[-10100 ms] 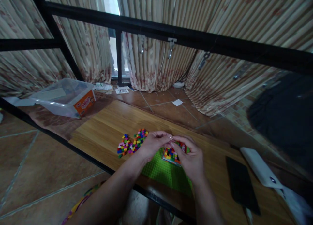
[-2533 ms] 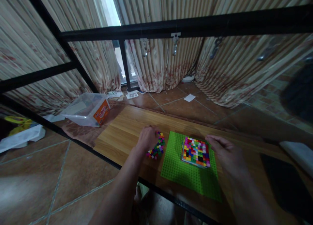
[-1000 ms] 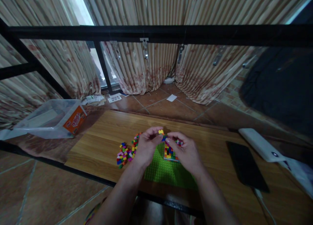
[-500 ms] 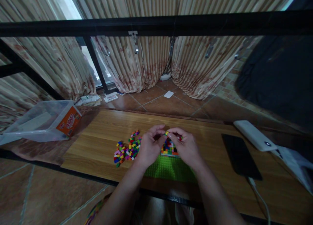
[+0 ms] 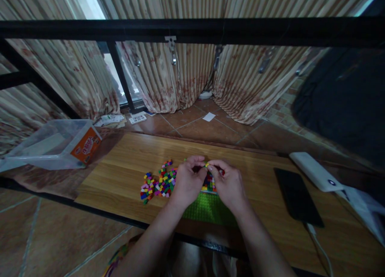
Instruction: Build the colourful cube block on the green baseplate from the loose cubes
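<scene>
A green studded baseplate (image 5: pixel 207 209) lies on the wooden table (image 5: pixel 126 164), carrying a flat block of many-coloured small bricks (image 5: pixel 209 185). My left hand (image 5: pixel 188 182) and my right hand (image 5: pixel 228 185) meet above that block, fingertips pinched together on a small yellow brick (image 5: pixel 207 164). A loose heap of coloured bricks (image 5: pixel 158 182) lies just left of my left hand. My hands hide most of the built block.
A clear plastic tub with an orange label (image 5: pixel 57 144) sits on the floor at the left. A black phone (image 5: pixel 297 197) with a cable and a white power bank (image 5: pixel 315 170) lie at the table's right. A black bar (image 5: pixel 192 30) crosses overhead; curtains hang behind.
My left hand left the loose heap and joined my right hand over the built block. A small yellow brick is now pinched between both hands' fingertips, lower than half a second ago.
</scene>
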Tool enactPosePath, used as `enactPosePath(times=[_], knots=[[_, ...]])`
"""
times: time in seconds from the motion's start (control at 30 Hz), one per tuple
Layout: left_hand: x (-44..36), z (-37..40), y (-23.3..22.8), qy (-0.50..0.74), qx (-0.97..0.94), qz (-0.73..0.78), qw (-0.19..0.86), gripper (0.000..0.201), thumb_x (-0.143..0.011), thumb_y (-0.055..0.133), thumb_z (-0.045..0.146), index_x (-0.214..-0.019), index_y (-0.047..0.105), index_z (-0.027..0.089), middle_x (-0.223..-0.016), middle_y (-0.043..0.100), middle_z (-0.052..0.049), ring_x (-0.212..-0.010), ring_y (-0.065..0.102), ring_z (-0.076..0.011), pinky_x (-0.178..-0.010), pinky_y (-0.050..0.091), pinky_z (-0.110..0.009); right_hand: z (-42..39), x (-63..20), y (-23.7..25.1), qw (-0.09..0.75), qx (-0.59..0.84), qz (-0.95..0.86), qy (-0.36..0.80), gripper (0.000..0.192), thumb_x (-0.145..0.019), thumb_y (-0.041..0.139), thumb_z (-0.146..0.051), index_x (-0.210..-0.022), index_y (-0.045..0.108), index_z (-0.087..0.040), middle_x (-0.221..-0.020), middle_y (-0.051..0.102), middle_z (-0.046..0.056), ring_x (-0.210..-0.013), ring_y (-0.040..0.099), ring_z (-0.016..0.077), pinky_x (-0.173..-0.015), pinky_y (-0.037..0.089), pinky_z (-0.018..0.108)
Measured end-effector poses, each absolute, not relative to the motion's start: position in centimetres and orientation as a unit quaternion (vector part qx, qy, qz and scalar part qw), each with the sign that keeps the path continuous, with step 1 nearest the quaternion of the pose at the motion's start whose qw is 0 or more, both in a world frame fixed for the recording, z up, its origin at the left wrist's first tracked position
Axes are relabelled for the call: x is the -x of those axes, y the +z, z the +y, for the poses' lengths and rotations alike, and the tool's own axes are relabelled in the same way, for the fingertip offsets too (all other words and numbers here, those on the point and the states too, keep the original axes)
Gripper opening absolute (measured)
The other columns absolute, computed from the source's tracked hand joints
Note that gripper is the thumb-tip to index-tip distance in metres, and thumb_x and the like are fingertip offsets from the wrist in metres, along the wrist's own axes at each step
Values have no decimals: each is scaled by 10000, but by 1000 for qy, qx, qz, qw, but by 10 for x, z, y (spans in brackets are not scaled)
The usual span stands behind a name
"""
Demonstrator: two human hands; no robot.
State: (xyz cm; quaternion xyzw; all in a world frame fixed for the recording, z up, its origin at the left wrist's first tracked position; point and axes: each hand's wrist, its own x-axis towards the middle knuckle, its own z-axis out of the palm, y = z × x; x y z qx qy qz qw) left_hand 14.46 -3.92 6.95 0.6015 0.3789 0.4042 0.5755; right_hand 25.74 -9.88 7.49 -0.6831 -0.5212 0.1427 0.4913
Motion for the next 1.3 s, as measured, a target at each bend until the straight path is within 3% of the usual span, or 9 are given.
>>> enactPosePath(times=[0.23,0.7,0.87,1.1,1.3], knots=[[-140,-38,72,433,-577,350,598,204,-751,627,115,-953,644,144,-824,676,-14,-731,616,-110,-712,478,-216,-97,-260,72,515,665,-500,205,234,-872,550,-358,-934,724,-215,-917,737,43,-841,665,190,-780,486,301],[-138,-38,71,435,-615,338,564,169,-784,631,153,-945,685,146,-892,701,-37,-823,641,-128,-778,497,-232,-99,-265,73,522,653,-505,213,200,-848,602,-354,-866,739,-209,-840,720,30,-765,645,169,-707,479,275],[-139,-39,75,426,-576,348,605,108,-743,658,156,-832,712,127,-788,710,-31,-718,626,-118,-711,494,-225,-99,-263,73,515,645,-537,173,161,-846,600,-306,-812,730,-217,-801,699,21,-753,633,163,-700,473,273],[-135,-33,71,442,-541,393,597,131,-706,660,165,-822,709,131,-776,694,-20,-703,608,-114,-702,480,-225,-105,-291,76,539,681,-481,122,179,-818,637,-370,-833,740,-224,-884,733,43,-849,668,201,-799,498,327],[-125,-25,62,402,-560,426,586,185,-712,628,185,-867,717,138,-738,688,-15,-667,596,-122,-670,465,-233,-113,-317,77,471,707,-506,146,173,-783,655,-379,-788,745,-231,-879,727,44,-849,661,209,-805,486,342]])
